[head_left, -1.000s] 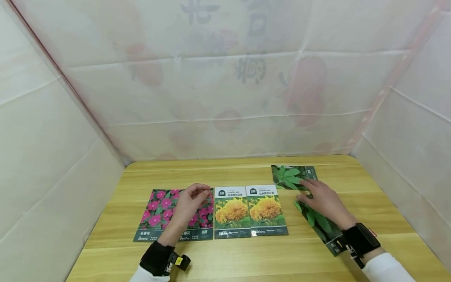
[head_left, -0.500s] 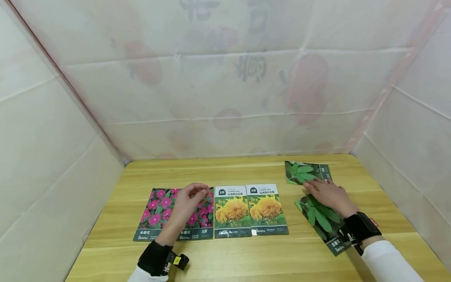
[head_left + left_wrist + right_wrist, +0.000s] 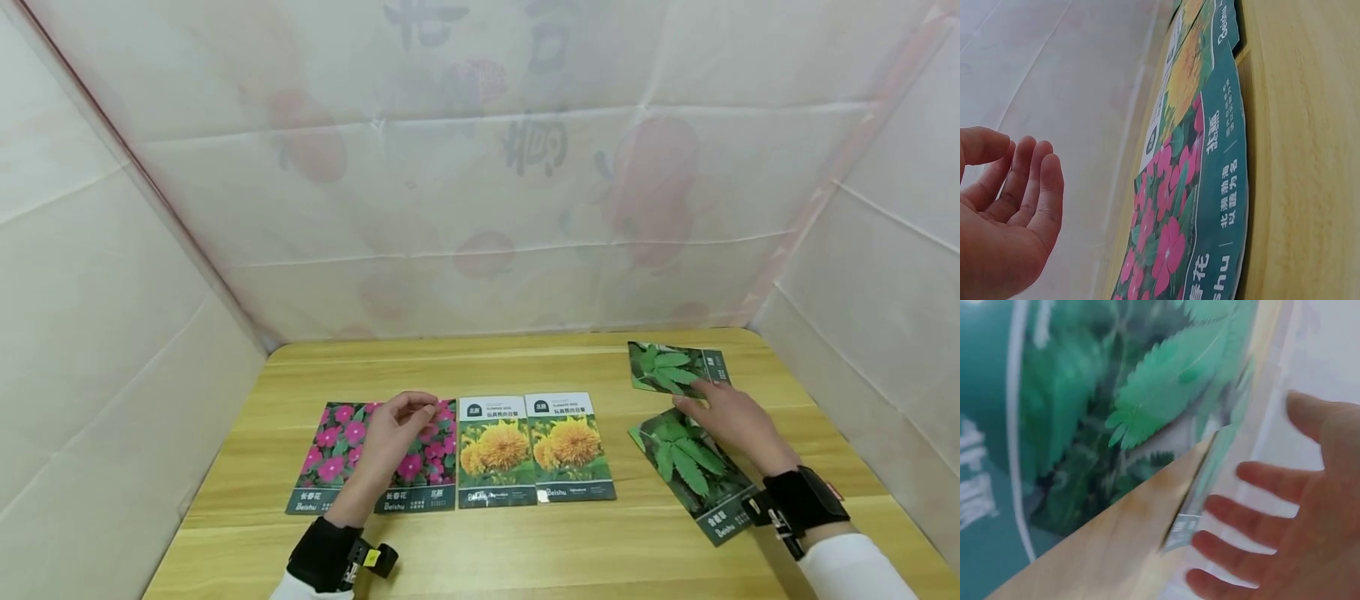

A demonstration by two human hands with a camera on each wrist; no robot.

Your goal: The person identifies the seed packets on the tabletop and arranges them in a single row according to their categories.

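Note:
My left hand hovers over two pink-flower seed packets lying side by side. In the left wrist view its loosely curled fingers hold nothing, apart from the pink packet. At the right, my right hand reaches over the near edge of a sideways green-leaf seed packet; whether a fingertip touches it I cannot tell. A second green-leaf packet lies slanted, partly under that hand and wrist. The right wrist view shows the right fingers spread, with nothing in their grasp.
Two yellow-flower seed packets stand in line right of the pink ones, lying flat on the wooden table. Pale fabric walls enclose the table at the back and both sides.
The far green-leaf packet has slid right and slightly back along with my right hand. The slanted packet has stayed nearly put and shows more of its face. My left hand has barely moved.

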